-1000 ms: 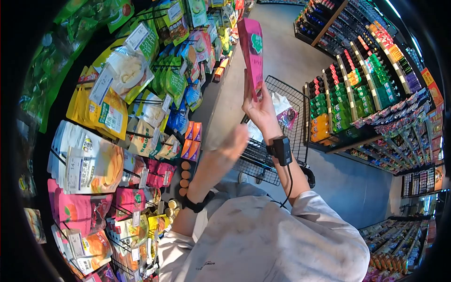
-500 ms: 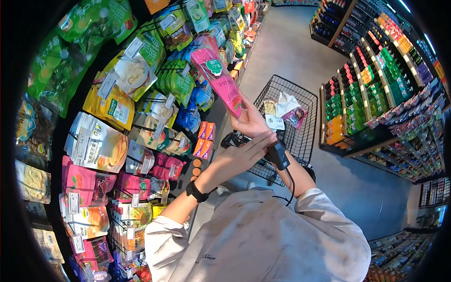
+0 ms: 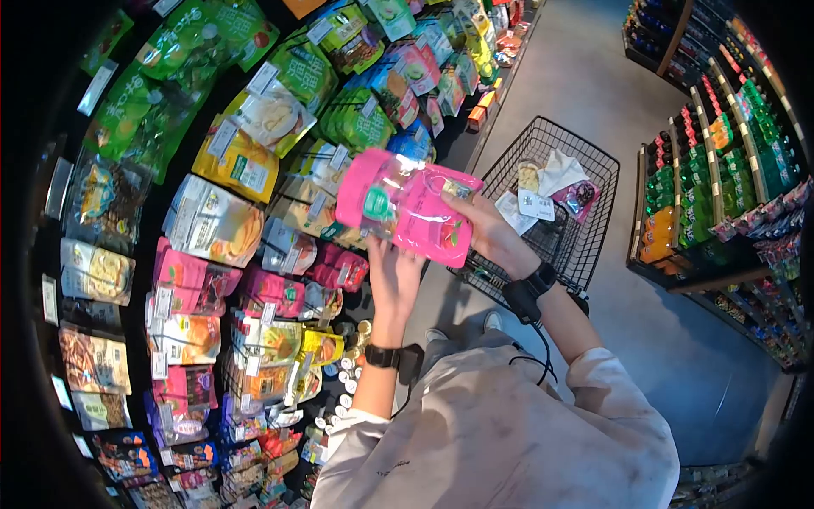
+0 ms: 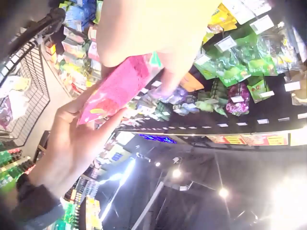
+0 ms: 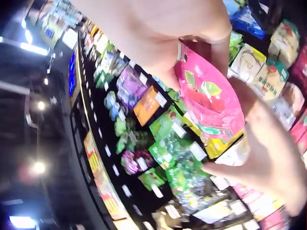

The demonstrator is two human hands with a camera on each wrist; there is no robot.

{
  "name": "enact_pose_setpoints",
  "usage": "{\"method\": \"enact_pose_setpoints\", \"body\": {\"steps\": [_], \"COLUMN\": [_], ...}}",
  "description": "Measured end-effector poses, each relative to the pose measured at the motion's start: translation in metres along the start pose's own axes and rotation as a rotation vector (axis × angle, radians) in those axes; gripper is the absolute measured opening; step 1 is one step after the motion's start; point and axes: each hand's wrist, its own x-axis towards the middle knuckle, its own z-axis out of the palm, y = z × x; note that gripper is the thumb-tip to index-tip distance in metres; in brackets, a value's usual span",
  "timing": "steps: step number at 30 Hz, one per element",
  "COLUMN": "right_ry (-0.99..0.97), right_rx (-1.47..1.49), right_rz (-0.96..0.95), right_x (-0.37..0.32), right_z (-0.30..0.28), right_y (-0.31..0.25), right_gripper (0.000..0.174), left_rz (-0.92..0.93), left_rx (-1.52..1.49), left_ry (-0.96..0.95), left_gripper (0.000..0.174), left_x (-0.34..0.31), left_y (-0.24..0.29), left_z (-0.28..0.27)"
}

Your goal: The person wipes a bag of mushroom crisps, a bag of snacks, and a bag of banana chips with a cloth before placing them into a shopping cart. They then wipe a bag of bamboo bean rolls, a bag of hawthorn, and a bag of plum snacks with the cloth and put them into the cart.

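A pink pouch point(image 3: 415, 204) with a green logo and a clear window is held in front of my chest. The right hand point(image 3: 496, 237) grips its right edge, thumb on the front, fingers mostly hidden behind it. At the pouch's lower left edge is my left hand point(image 3: 396, 276), its fingers passing out of sight behind the packet. The right wrist view shows the left hand point(image 5: 273, 148) with its thumb stretched away from the pouch point(image 5: 211, 96). In the left wrist view, the right hand point(image 4: 69, 143) has the pouch point(image 4: 120, 88) between thumb and fingers.
To the left a shelf wall is hung with snack pouches point(image 3: 216, 216) and price tags. A black wire cart point(image 3: 577, 246) stands ahead, holding several packets and a white crumpled bag point(image 3: 560, 172). Bottle racks point(image 3: 691, 191) line the right side of the aisle.
The pink pouch has come down and turned its broad face up. My left hand has left the right wrist and moved to the pouch's lower edge. The view has swung left.
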Motion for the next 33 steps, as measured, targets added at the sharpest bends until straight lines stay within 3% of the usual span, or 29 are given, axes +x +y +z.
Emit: {"method": "enact_pose_setpoints", "body": {"steps": [3, 4, 5, 7, 8, 10, 11, 12, 13, 14, 17, 18, 20, 22, 24, 33], "right_ry": [-0.032, -0.051, 0.035, 0.214, 0.227, -0.116, -0.266, -0.377, -0.474, -0.572, -0.613, -0.608, -0.666, -0.687, -0.701, -0.657], "right_rx": [-0.302, -0.312, -0.534, -1.097, -1.097, -1.728, -1.740, -1.962, -2.057, -2.147, -2.255, -2.265, -2.286, -2.226, -2.162, -2.198], "right_rz": [-0.096, -0.097, -0.190, -0.402, -0.411, -1.067, -0.932, -0.668, -0.699, -0.722, -0.812, -0.809, -0.858, -0.869, -0.883, -0.827], "right_x": [-0.014, -0.015, -0.019, -0.033, -0.037, -0.041, -0.053, -0.068, -0.066, -0.067, -0.065, -0.068, -0.072, -0.073, -0.074, -0.080], "right_z": [0.013, 0.016, 0.018, 0.028, 0.023, 0.021, 0.029, 0.056, 0.066, 0.073, 0.085, 0.088, 0.095, 0.093, 0.094, 0.102], "right_y": [0.007, 0.005, 0.004, -0.006, -0.001, 0.009, 0.016, 0.013, 0.020, 0.028, 0.041, 0.042, 0.042, 0.048, 0.052, 0.058], "right_gripper": [0.043, 0.043, 0.042, 0.039, 0.039, 0.049, 0.067, 0.075, 0.073, 0.072, 0.066, 0.066, 0.060, 0.056, 0.053, 0.048], "left_rz": [0.030, -0.041, -0.125, -0.120, -0.115, -0.098, -0.084, -0.073, 0.235, 0.225, -0.138, -0.143, 0.089, 0.018, -0.169, -0.203], "left_rx": [0.217, -0.004, -0.225, -0.245, -0.262, -0.304, -0.320, -0.336, 0.587, 0.576, -0.270, -0.276, 0.272, 0.122, -0.344, -0.351], "left_ry": [0.036, -0.004, -0.052, -0.034, -0.006, -0.007, -0.011, -0.009, -0.105, -0.106, -0.142, -0.149, -0.207, -0.217, -0.062, -0.119], "left_gripper": [0.047, 0.040, 0.034, 0.035, 0.035, 0.035, 0.036, 0.036, 0.038, 0.038, 0.041, 0.041, 0.040, 0.038, 0.037, 0.037], "left_x": [0.024, 0.032, 0.041, 0.057, 0.063, 0.077, 0.080, 0.080, 0.068, 0.065, 0.074, 0.072, 0.068, 0.076, 0.080, 0.082], "left_y": [0.002, 0.004, 0.006, 0.015, 0.021, 0.031, 0.035, 0.038, 0.033, 0.035, 0.046, 0.044, 0.038, 0.037, 0.034, 0.039], "left_z": [-0.023, -0.027, -0.030, -0.031, -0.032, -0.030, -0.027, -0.026, -0.022, -0.017, -0.005, -0.005, -0.006, -0.013, -0.016, -0.021]}}
